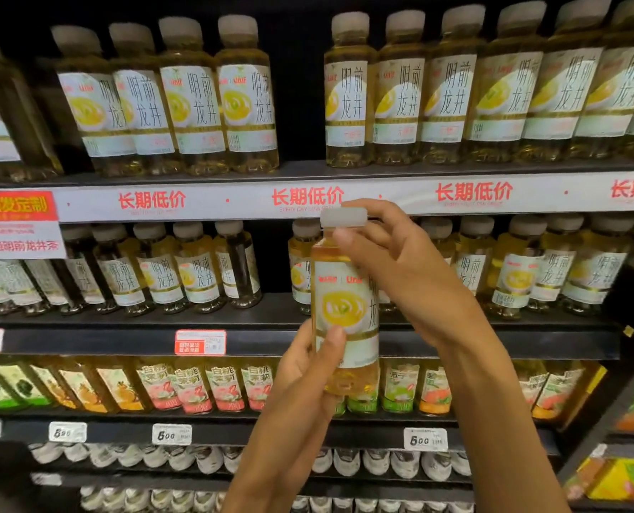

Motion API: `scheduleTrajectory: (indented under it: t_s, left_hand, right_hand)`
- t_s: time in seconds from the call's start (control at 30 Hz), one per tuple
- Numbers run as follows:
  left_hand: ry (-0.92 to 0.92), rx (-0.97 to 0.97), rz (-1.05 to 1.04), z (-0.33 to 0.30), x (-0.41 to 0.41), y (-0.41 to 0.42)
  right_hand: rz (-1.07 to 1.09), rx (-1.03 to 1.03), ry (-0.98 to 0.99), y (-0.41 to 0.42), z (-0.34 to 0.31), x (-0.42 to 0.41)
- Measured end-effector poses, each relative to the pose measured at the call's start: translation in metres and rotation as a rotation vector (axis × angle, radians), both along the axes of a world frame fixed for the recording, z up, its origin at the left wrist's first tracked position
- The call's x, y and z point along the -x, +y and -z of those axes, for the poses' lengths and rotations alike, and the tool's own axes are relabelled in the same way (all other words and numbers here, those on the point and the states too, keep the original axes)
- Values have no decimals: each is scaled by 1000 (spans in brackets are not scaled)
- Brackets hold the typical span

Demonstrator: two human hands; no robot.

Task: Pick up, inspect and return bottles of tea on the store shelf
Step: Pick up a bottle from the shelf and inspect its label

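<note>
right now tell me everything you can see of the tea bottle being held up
The held tea bottle is clear plastic with golden tea, a pale grey cap and a white label showing a yellow cup picture and red brand lettering. It stands upright in front of the second shelf. The left hand grips its lower body, thumb across the label; the right hand holds the neck, its fingers curled behind the cap.

1. Both forearms are bare as far up as can be seen; no sleeve or cuff shows on either.
2. The left hand (pixel 309 368) wears no glove, ring or watch.
3. The right hand (pixel 400 268) is likewise ungloved, with a bare wrist.
4. The fingers (pixel 372 212) have short, plain, unpainted nails.
</note>
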State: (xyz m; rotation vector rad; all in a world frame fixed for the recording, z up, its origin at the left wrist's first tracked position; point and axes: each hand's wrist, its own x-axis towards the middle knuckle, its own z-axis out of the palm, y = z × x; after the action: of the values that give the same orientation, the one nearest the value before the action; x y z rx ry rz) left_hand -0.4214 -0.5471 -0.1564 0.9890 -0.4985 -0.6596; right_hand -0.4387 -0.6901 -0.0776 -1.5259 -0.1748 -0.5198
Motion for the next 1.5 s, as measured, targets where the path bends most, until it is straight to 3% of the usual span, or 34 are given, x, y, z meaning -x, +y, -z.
scheduleTrajectory:
  t_s: [0.1, 0.4, 0.63, 0.83, 0.97, 1.1, 1.27, 1.5]
  left_hand:
    - [-49, -26, 7, 3, 4, 0]
    - [-50, -50, 175, 8, 6, 5]
    - [-265, -174, -79, 7, 10, 4]
    - [-133, 33, 9, 5, 7, -1]
    - [-123, -4, 68, 6, 10, -6]
    - [-96, 68, 28, 6, 16, -9]
    - [-162, 51, -69, 3, 19, -8]
    - [-345, -67, -76, 9, 15, -7]
  right_hand:
    - [-72, 6, 42, 2, 6, -4]
    - [-297, -358, -111, -4, 9, -3]
    - [-36, 13, -81, -19, 8, 6]
    - [-75, -218, -133, -23, 8, 7]
    - [-182, -306, -152, -24, 6, 9]
    - [-173, -243, -188, -26, 3, 13]
    - [6, -72, -168, -24, -2, 19]
    - [-65, -7, -198, -13, 0, 19]
